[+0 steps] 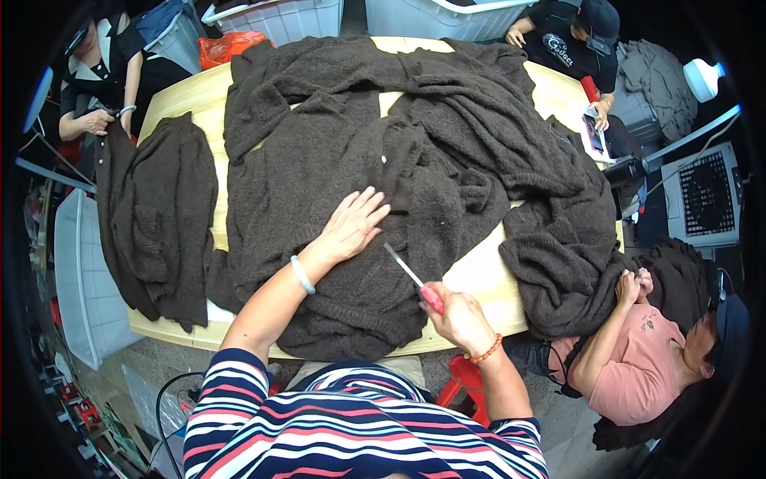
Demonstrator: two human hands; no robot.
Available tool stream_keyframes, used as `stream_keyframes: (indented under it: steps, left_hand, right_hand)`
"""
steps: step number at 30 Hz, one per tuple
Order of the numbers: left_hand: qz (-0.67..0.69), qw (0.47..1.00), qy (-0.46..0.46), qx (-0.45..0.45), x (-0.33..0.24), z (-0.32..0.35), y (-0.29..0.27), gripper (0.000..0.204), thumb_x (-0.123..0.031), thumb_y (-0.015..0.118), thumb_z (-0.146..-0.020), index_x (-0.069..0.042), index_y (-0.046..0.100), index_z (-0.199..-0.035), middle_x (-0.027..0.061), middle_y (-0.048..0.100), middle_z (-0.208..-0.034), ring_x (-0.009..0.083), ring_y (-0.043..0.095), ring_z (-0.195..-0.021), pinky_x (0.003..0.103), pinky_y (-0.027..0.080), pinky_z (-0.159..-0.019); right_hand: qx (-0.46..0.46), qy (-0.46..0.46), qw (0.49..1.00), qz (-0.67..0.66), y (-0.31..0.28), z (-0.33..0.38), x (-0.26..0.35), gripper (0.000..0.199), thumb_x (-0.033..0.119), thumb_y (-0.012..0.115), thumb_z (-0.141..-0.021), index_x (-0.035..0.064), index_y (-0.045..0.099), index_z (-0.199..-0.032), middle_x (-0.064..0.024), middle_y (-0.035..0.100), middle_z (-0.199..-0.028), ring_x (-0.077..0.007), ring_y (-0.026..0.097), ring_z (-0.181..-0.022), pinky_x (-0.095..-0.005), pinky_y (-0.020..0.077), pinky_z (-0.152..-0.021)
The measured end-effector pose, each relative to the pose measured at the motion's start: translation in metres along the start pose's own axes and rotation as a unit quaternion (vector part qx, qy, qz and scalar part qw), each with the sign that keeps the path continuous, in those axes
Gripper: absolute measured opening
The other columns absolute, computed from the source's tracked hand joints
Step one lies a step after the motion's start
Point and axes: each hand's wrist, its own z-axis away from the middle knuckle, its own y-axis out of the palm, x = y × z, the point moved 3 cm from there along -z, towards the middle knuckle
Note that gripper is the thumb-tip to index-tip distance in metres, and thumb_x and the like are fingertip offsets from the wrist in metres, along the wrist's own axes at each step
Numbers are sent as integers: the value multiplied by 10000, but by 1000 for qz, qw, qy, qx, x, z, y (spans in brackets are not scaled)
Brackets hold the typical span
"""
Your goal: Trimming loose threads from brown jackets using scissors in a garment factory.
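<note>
Pale bins (283,24) stand beyond the table (483,275), a red bag (230,51) near them — at right, a white lamp (702,78); another bin (84,279) at left — a red stool (464,377) below the table.

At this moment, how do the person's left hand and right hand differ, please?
The left hand lies open, palm down, on the dark knitted garment; the right hand grips a red-handled tool. The left hand has a pale bangle at its wrist; the right hand, an orange bead bracelet. Both are ungloved.
</note>
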Motion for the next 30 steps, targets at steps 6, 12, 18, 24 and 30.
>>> stream_keyframes:
  steps: [6, 12, 18, 24, 30]
  left_hand:
    - [120, 991, -55, 22, 16, 22, 15, 431, -83, 643, -850, -69, 592, -1278, 159, 502, -1406, 323, 467, -1323, 435, 348, -1120]
    - [371, 888, -262, -68, 37, 62, 13, 422, 77, 567, -846, -30, 607, -1253, 117, 602, -1250, 219, 605, -1144, 327, 467, -1002]
    - [233, 917, -304, -112, 23, 57, 0, 298, 8, 694, -816, -2, 641, -1110, 90, 613, -1025, 204, 631, -892, 299, 518, -814]
    - [1, 965, -245, -89, 15, 55, -30, 262, -134, 743, -795, -41, 633, -1013, 100, 581, -886, 295, 580, -828, 400, 487, -746]
    - [-52, 976, -209, -34, 11, 76, -49, 250, -103, 685, -831, -48, 623, -1067, 83, 572, -894, 276, 576, -843, 387, 473, -731]
  right_hand:
    - [44, 12, 999, 29, 11, 4, 4, 299, 265, 653, -887, 91, 633, -1129, -203, 677, -769, -382, 676, -760, -452, 538, -728]
    - [85, -18, 995, 40, 19, -15, 9, 298, 294, 641, -895, 117, 628, -1135, -196, 677, -755, -386, 675, -733, -459, 542, -700]
    - [86, -64, 994, 39, 27, -31, 18, 278, 282, 640, -897, 110, 620, -1115, -188, 678, -771, -377, 681, -763, -452, 546, -690]
    - [18, -94, 995, 9, 19, -37, 15, 258, 200, 655, -892, 94, 599, -1120, -180, 685, -805, -350, 687, -770, -421, 544, -673]
    - [17, -113, 993, 8, 19, -36, 22, 252, 201, 661, -889, 92, 603, -1108, -174, 684, -791, -344, 688, -749, -414, 545, -651]
